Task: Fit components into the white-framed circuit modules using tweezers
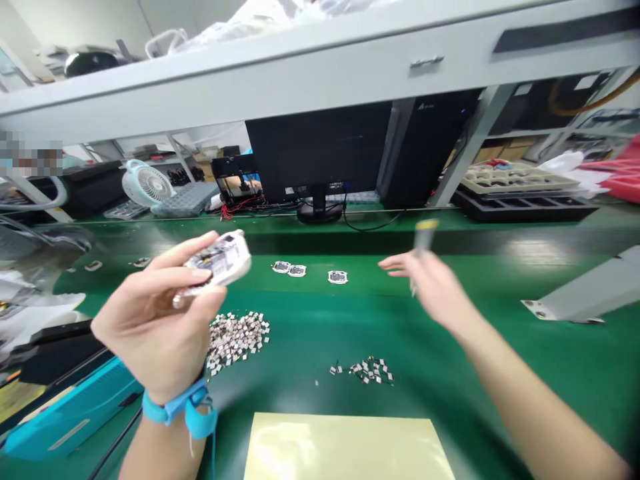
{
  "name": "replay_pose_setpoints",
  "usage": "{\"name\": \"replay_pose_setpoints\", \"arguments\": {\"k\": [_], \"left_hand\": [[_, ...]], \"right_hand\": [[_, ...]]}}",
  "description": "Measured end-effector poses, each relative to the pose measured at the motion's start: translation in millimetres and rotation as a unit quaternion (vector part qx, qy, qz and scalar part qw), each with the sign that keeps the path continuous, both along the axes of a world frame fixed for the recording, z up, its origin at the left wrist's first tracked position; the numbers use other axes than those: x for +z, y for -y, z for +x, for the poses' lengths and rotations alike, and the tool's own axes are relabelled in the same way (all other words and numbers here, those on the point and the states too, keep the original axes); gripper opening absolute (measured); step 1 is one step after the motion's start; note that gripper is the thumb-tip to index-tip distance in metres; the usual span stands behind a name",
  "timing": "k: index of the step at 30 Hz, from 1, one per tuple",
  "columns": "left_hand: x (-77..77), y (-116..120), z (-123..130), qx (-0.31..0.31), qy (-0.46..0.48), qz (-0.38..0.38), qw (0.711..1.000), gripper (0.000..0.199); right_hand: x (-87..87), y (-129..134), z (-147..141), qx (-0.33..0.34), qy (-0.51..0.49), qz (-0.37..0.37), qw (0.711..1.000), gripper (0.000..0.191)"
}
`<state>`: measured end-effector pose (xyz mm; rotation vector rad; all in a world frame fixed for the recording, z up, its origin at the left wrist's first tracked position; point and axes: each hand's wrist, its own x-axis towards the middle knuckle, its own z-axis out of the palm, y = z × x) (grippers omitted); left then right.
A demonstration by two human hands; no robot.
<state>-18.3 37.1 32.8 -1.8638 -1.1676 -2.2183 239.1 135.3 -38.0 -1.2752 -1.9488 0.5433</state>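
Left hand (150, 327) grip closed on a white electronic module (217, 262), held above the green tabletop (450, 347), left of centre. Looks light, stiff, fragile: take it by the edges. Right hand (435, 287) blurred at a yellow-capped tool (425, 233); grip unclear.

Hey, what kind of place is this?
Likely an electronics assembly workshop: a green bench mat, a blue wrist strap on the left hand, and a heap of tiny components near the small white module in that hand.
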Motion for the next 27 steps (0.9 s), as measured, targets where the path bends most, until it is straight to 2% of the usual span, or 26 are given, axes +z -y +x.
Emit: {"name": "replay_pose_setpoints", "arguments": {"k": [3,4,7,9,11,14,18,20,23,25,27], "left_hand": [[-3.2,-16.5,-2.0,0.023,0.044,0.088,0.995,0.012],[-5.5,-21.9,-3.1,0.022,0.054,0.082,0.995,0.012],[-15.0,-36.0,-10.5,-0.006,0.072,-0.016,0.997,0.01],[-25.4,-45.2,-15.9,-0.042,0.078,-0.107,0.99,0.014],[-42.5,-58.1,-16.0,-0.076,0.069,-0.192,0.976,0.02],[-83.8,-88.2,0.3,-0.116,0.014,-0.287,0.951,0.024],[-147.5,-137.5,41.7,-0.148,-0.1,-0.37,0.912,0.021],[-167.1,-157.7,61.7,-0.159,-0.172,-0.397,0.888,0.022],[-173.1,-176.6,85.3,-0.177,-0.282,-0.411,0.849,0.029],[-166.4,-181.5,92.4,-0.174,-0.348,-0.414,0.823,0.036],[-156.8,-182.1,87.0,-0.141,-0.399,-0.422,0.802,0.041]], "right_hand": [[-38.1,-42.7,-25.9,0.024,0.125,-0.034,0.991,0.011],[-48.7,-52.2,-36.9,0.035,0.157,-0.038,0.986,0.016],[-69.3,-68.9,-65.0,0.053,0.236,-0.044,0.969,0.027],[-75.6,-74.4,-73.8,0.053,0.268,-0.046,0.961,0.023],[-78.5,-78.7,-72.7,0.044,0.283,-0.046,0.957,0.02],[-79.8,-83.7,-54.7,0.019,0.286,-0.047,0.957,0.024],[-79.3,-84.2,-10.6,-0.036,0.268,-0.054,0.961,0.021],[-78.9,-81.2,13.6,-0.063,0.255,-0.059,0.963,0.02],[-80.1,-74.9,44.8,-0.081,0.235,-0.057,0.967,0.018],[-81.6,-70.7,60.7,-0.089,0.225,-0.052,0.969,0.016],[-82.3,-66.6,74.0,-0.102,0.216,-0.05,0.97,0.016]]}}
